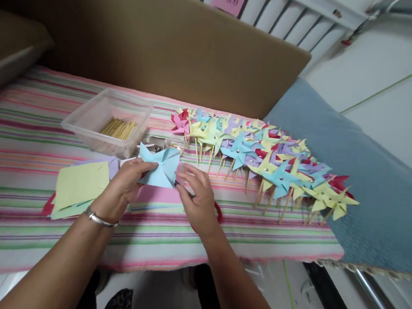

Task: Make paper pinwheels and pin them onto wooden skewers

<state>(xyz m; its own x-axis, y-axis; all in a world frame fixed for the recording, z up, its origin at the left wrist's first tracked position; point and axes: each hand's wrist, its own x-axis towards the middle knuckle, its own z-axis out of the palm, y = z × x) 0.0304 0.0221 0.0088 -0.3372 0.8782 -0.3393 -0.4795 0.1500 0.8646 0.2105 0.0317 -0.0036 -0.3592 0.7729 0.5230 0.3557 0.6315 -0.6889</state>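
A light-blue paper pinwheel (161,167), partly folded, is held up above the striped cloth. My left hand (131,176) pinches its left side, with the thumb on top near the centre. At the lower right corner, the fingertips of my right hand (196,195) close on the paper's edge. Beneath the pinwheel lies a stack of pink and other coloured paper (158,197). Red-handled scissors (218,213) are partly hidden behind my right hand. Small metal fasteners (158,149) and a clear round container (175,143) sit just behind the pinwheel.
A clear plastic box (85,126) holds short wooden sticks (119,128). Coloured paper squares (81,186) lie at the left. Several finished pinwheels on sticks (238,150) crowd the right side. A cardboard panel (165,48) stands along the back of the striped cloth (14,180).
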